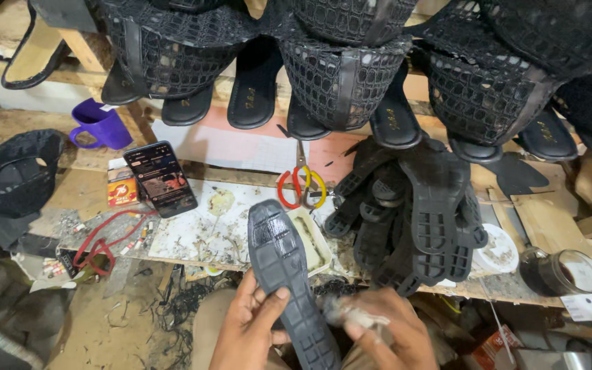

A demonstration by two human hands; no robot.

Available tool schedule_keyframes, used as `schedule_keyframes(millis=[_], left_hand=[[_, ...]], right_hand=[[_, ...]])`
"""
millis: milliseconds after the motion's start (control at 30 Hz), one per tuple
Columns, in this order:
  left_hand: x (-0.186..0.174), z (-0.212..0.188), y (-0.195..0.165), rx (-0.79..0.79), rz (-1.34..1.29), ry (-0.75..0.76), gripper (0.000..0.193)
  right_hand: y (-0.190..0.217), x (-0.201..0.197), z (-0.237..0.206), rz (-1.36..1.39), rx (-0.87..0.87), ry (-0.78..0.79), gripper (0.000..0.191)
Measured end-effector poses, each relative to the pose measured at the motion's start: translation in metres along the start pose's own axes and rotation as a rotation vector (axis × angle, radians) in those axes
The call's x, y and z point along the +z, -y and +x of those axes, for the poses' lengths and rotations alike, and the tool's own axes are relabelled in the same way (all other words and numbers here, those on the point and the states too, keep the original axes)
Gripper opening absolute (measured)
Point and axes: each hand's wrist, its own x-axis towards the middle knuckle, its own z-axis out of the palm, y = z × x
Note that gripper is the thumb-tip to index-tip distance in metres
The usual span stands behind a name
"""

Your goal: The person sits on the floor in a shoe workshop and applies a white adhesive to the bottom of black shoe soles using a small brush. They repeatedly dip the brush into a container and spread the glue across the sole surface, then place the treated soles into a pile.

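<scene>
Below the glue tray [321, 241] on the table [193, 233], the left hand [248, 325] clasps a black shoe sole [288, 288] while the right hand [388, 332] pinches a blurred brush [351, 315] beside it; the tilted sole could slip and smear adhesive.

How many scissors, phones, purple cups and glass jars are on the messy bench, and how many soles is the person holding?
Scissors: 1
Phone: 1
Purple cup: 1
Glass jar: 1
Black shoe sole held in the left hand: 1
Total: 5
</scene>
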Motion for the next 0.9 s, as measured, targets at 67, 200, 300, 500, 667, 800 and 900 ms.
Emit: schedule_keyframes(millis=[67, 200, 300, 500, 667, 800, 900], left_hand=[[0.006, 0.001, 0.002, -0.028, -0.070, -0.048, 0.050], [0.009, -0.002, 0.016, 0.072, -0.030, 0.114, 0.062], [0.009, -0.003, 0.021, 0.088, -0.038, 0.160, 0.068], [0.015, -0.007, 0.013, 0.042, -0.062, 0.159, 0.063], [0.007, -0.006, -0.001, 0.009, -0.002, -0.002, 0.058], [0.015, -0.006, 0.000, -0.007, 0.082, 0.014, 0.050], [0.023, -0.007, -0.002, 0.017, -0.018, 0.047, 0.051]], right_hand=[[-0.008, 0.032, -0.014, 0.395, 0.480, -0.342, 0.028], [-0.013, 0.042, -0.020, 0.383, 0.566, -0.482, 0.027], [-0.004, 0.017, 0.000, 0.379, 0.433, -0.223, 0.022], [0.035, -0.008, 0.050, -0.342, -0.173, 0.090, 0.032], [0.051, -0.029, 0.059, -0.450, -0.227, 0.351, 0.033], [0.045, -0.029, 0.058, -0.422, -0.207, 0.215, 0.035], [0.039, -0.026, 0.055, -0.437, -0.233, 0.245, 0.034]])
